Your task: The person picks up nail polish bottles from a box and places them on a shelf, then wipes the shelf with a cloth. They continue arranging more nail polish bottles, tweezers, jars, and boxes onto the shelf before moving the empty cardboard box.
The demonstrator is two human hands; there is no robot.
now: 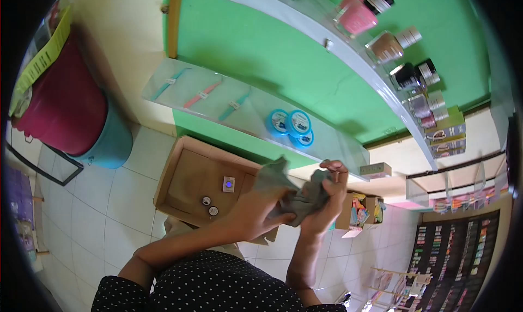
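Observation:
A crumpled grey-green cloth [305,203] is bunched between both hands, in front of the lower glass shelf [338,146]. My left hand [259,211] grips its near side, with a loose flap standing up above the fingers. On the other side, my right hand [331,195] is wrapped round the bunched part. Whether the cloth covers some smaller object cannot be seen. On the lower shelf lie slim tools in turquoise and pink [202,94], and several round blue containers [299,122].
Nail polish bottles [357,15] line the upper glass shelf [305,12]. An open cardboard box [185,176] with small items stands on the tiled floor below. Maroon and blue tubs [71,99] are at left. More boxes [348,216] and stocked racks [452,257] stand at right.

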